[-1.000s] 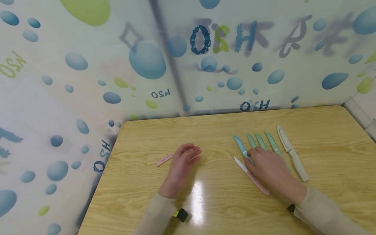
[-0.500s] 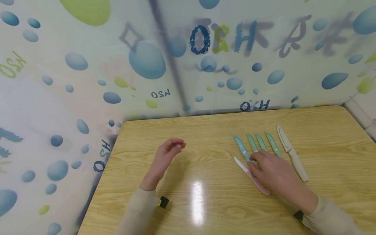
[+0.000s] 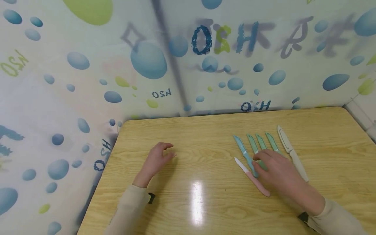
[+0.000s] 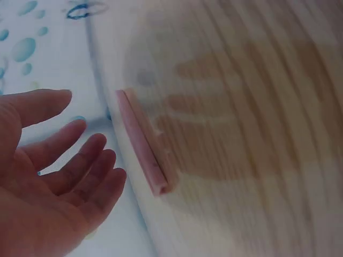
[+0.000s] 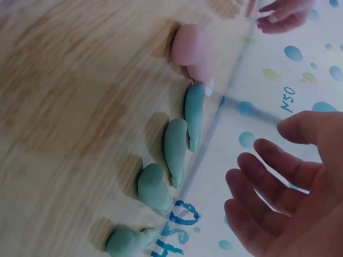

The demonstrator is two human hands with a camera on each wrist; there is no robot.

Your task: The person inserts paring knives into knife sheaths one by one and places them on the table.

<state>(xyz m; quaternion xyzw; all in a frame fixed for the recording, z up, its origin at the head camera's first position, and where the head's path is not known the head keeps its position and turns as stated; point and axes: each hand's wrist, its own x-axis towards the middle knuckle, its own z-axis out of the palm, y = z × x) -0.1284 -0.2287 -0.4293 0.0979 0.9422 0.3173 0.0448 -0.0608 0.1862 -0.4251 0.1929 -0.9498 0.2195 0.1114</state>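
My left hand (image 3: 155, 160) hovers over the left part of the table, fingers bent loosely and holding nothing. Beside it in the left wrist view lies a pink blade sheath (image 4: 142, 142), hidden behind that hand in the head view. On the right, my right hand (image 3: 277, 169) hangs above three green knives (image 3: 252, 143), covering much of their handles; the right wrist view shows its fingers spread and bare. Left of its fingertips are a sheathed blue knife (image 3: 241, 145) and a pink knife (image 3: 258, 186) with its white blade uncovered.
A larger cream knife (image 3: 298, 164) in its sheath lies right of the green ones. The wooden table (image 3: 205, 137) ends at a patterned wall (image 3: 199, 81) behind and on the left. A bright light reflection shows on the tabletop.
My left hand has moved left from beside the pink sheath and now covers it in the head view. My right hand has drawn slightly right and nearer, baring more of the blue knife's handle.
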